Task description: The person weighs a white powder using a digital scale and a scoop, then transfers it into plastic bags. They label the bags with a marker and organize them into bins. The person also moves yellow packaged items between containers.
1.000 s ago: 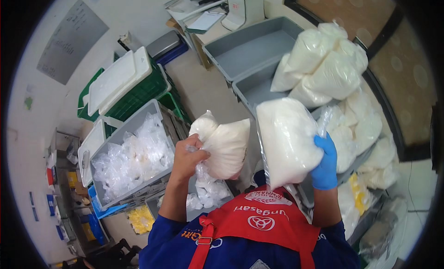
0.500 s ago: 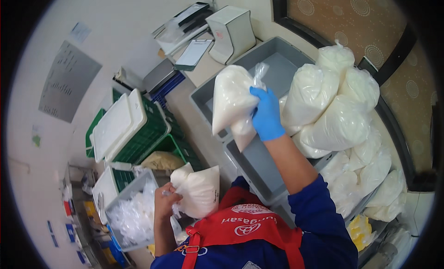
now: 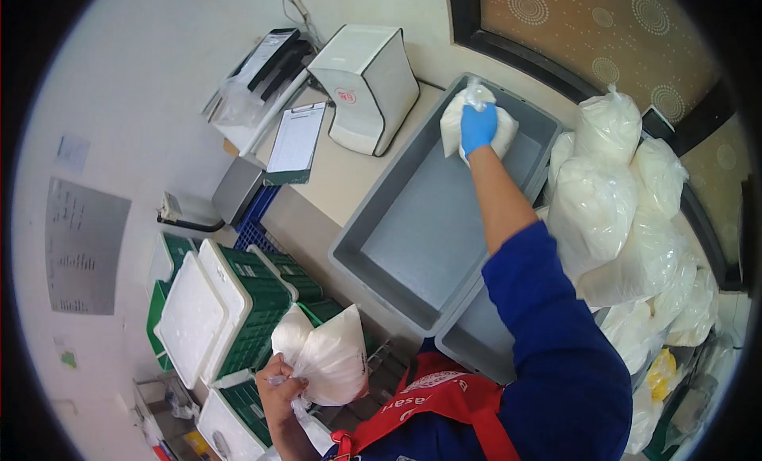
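Observation:
My right hand [image 3: 479, 128], in a blue glove, is closed on the gathered neck of a clear plastic bag of white contents [image 3: 452, 126]. That bag is inside the far end of a grey plastic crate [image 3: 409, 223]; whether it rests on the bottom, I cannot tell. Low on the left, my bare left hand [image 3: 281, 388] grips the twisted neck of a second plastic bag of white contents [image 3: 340, 362]. This second bag hangs sideways in front of the green crates, left of my red apron.
Filled white bags [image 3: 591, 207] are piled right of the grey crate. Another grey crate [image 3: 480, 334] lies nearer me, partly behind my arm. Lidded green crates [image 3: 246, 302] stand at left. A clipboard [image 3: 298, 144] and a white box-shaped device [image 3: 361, 88] sit on the far table.
My right hand has carried its bag away from me to the far end of the grey crate. My left hand keeps its bag, held to the left. The view has shifted.

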`<action>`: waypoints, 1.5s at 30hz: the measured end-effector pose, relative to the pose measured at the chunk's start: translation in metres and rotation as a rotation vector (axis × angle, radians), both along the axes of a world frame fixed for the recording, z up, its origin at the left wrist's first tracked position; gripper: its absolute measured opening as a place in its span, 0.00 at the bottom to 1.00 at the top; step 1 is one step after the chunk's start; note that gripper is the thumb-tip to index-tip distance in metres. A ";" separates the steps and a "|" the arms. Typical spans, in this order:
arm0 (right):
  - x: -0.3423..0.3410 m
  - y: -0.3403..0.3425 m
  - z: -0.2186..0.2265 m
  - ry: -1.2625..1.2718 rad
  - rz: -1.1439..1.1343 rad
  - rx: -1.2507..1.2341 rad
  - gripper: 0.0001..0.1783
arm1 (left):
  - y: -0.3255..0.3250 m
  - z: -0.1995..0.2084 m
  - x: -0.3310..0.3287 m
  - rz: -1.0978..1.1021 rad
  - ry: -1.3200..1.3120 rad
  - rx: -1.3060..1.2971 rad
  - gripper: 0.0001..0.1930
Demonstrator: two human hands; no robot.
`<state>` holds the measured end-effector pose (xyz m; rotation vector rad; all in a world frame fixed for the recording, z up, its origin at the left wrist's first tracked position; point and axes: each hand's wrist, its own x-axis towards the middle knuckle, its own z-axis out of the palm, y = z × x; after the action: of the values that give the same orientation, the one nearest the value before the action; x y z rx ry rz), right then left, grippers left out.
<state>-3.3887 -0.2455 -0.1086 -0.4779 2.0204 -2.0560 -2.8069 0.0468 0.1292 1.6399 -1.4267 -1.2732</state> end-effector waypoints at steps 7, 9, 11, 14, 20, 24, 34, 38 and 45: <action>0.031 0.003 -0.008 -0.297 0.269 -0.096 0.46 | -0.085 0.017 -0.046 -0.192 0.202 -0.017 0.09; 0.065 0.051 0.013 -0.295 0.225 -0.137 0.40 | -0.109 0.013 -0.082 -0.212 0.236 0.059 0.09; 0.104 0.117 0.037 -0.305 0.224 -0.194 0.33 | -0.138 0.001 -0.130 -0.287 0.263 0.097 0.09; 0.138 0.224 0.089 -0.349 0.309 -0.033 0.26 | -0.171 -0.019 -0.217 -0.423 0.389 0.158 0.08; 0.165 0.330 0.107 -0.344 0.364 0.058 0.21 | -0.253 -0.058 -0.391 -0.469 0.721 0.186 0.12; 0.155 0.362 0.107 -0.323 0.502 0.149 0.20 | -0.267 -0.071 -0.455 -0.496 0.536 0.108 0.14; 0.151 0.317 0.080 -0.963 0.437 -0.197 0.17 | -0.264 -0.063 -0.454 -0.387 0.642 0.215 0.10; 0.138 0.203 -0.019 -1.098 0.271 -0.234 0.22 | -0.236 -0.063 -0.401 -0.334 0.627 0.154 0.09; 0.054 0.076 -0.104 -0.501 -0.408 0.382 0.25 | -0.196 -0.047 -0.308 -0.208 0.636 0.164 0.10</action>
<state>-3.3348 -0.1694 -0.2128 0.5066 2.2149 -1.6675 -3.1148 -0.1495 0.0825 1.0401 -1.1270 -1.8604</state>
